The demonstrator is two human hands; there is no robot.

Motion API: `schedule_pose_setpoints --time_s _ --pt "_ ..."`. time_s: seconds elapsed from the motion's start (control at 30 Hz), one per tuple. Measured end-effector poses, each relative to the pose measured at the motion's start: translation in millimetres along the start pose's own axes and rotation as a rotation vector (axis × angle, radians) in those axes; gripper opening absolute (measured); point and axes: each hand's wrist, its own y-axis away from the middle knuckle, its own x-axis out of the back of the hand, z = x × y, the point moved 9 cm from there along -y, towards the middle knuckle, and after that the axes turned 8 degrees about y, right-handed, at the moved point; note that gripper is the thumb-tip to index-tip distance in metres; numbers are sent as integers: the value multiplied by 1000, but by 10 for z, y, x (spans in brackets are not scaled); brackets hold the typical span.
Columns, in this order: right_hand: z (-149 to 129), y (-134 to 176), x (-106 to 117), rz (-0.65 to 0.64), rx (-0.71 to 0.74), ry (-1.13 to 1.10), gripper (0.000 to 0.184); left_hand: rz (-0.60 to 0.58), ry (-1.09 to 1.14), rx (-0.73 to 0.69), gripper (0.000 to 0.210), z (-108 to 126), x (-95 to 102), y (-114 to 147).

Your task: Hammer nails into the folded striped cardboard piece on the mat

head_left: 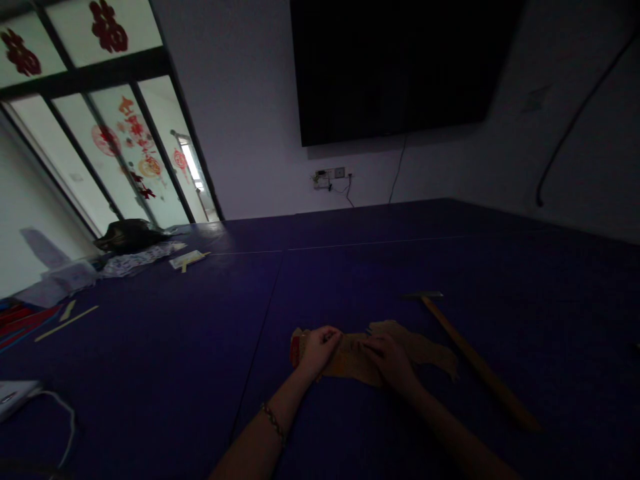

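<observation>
A torn piece of brown cardboard with a red patch at its left end lies on the purple-blue tabletop, under both hands. My left hand rests over its left part, fingers curled and thumb pressed to the forefinger. From the right, my right hand reaches onto the cardboard with fingers close together. Small dark marks or bits show between the hands; what the fingers hold is too dark to make out. A second ragged brown piece lies beyond my right hand. Further right is a hammer with a wooden handle.
The large purple-blue tabletop has seams across it. A black bag, a white packet, plastic boxes and coloured strips lie to the left. A white device with a cable is near the left edge.
</observation>
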Motion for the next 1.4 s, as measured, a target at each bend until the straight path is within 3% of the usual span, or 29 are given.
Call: schedule_pose_setpoints --time_s 0.23,0.57,0.93,1.03,1.23,1.4 --pt "-14 -7 -36 -9 32 11 20 -30 17 33 28 -25 -39 5" --pt "-187 24 -41 -52 162 141 23 -60 -93 -40 25 114 -55 50" --pt "-162 30 -24 -17 126 148 18 -91 -184 -63 22 131 -108 67" --pt "-186 32 7 -55 135 171 20 -86 -176 -74 21 131 -104 69" --pt "-333 6 75 -187 299 207 20 -99 -176 -69 20 111 -123 66" --pt "-191 -9 31 -342 282 65 24 -99 -220 -74 23 120 -121 63"
